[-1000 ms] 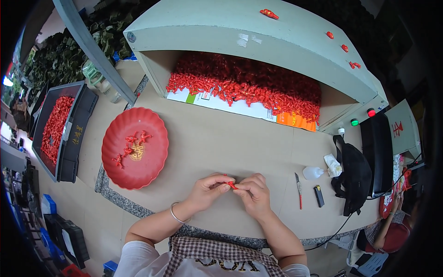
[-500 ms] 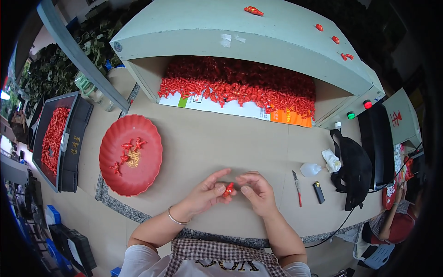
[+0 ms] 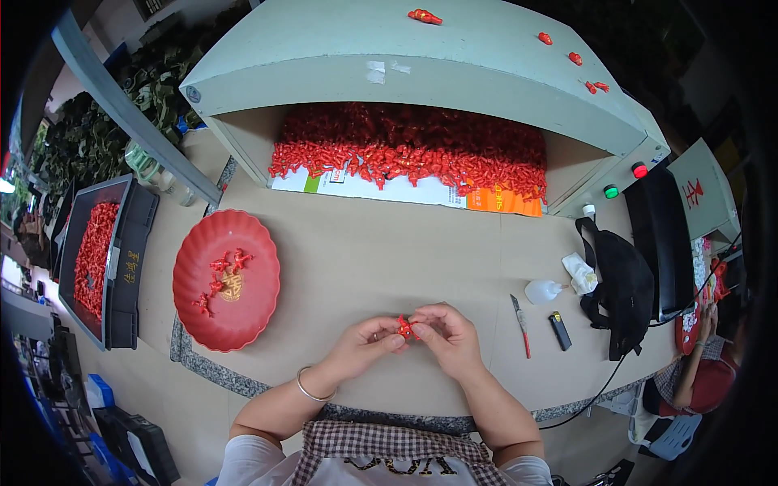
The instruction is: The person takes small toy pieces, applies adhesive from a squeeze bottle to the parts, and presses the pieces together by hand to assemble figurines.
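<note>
A small red figurine (image 3: 405, 327) is held between my two hands above the near middle of the table. My left hand (image 3: 361, 347) pinches it from the left, thumb and fingers closed. On the figurine's other side, the fingertips and thumb of my right hand (image 3: 451, 338) are pinched together on it; its details are partly hidden by the fingers. To the left stands a scalloped red bowl (image 3: 251, 320) with several small red figurines (image 3: 217, 285) on its bottom. A heap of shiny red pieces (image 3: 405, 150) fills the open front of the pale green cabinet (image 3: 300, 77).
Right of my hands lie a craft knife (image 3: 521, 326), a black lighter (image 3: 560, 331), a white squeeze bottle (image 3: 543, 291), crumpled tissue (image 3: 580, 274) and a black bag (image 3: 628, 283). A dark crate (image 3: 121, 267) of red pieces stands far left. Another person (image 3: 701, 377) sits at far right.
My hands have come together, and my right fingers now pinch the figurine, which only my left hand held before. Red limb-like parts now show on it. The view has shifted slightly.
</note>
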A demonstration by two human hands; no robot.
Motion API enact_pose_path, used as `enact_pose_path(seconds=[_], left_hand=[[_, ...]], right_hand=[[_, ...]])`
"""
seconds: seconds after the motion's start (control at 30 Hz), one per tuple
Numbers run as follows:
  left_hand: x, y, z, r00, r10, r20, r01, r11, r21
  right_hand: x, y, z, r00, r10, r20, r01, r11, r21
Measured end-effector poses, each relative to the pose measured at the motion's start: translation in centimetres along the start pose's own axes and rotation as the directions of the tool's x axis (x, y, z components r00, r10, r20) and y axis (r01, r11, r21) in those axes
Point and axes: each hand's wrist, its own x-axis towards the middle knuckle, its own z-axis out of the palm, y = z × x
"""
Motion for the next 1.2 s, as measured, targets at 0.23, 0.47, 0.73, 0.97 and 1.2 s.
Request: enact_pose_path(seconds=[0.23, 0.47, 0.73, 0.97, 1.2], left_hand=[[0.1, 0.7, -0.3, 0.993, -0.048, -0.111, 0.022, 0.975, -0.222], [0.4, 0.8, 0.5, 0.987, -0.025, -0.158, -0.028, 0.946, -0.324], [-0.1, 0.9, 1.8, 0.994, 0.023, -0.109, -0.026, 0.999, -0.028], [-0.1, -0.5, 1.3, 0.997, 0.063, -0.048, -0.067, 0.994, -0.09], [-0.3, -1.0, 1.1, 0.992, 0.113, -0.047, -0.118, 0.987, -0.106]], right_hand=[[-1.8, -3.6, -4.3, 0.889, -0.297, -0.349, 0.219, 0.944, -0.247], [-3.7, -4.0, -3.7, 0.961, -0.179, -0.212, 0.086, 0.919, -0.386], [-1.2, -1.3, -0.4, 0.998, 0.058, -0.036, -0.062, 0.988, -0.14], [-0.7, -2.1, -0.1, 1.0, 0.024, -0.016, -0.026, 0.988, -0.15], [-0.5, -1.9, 0.1, 1.0, 0.013, -0.012, -0.014, 0.989, -0.146]])
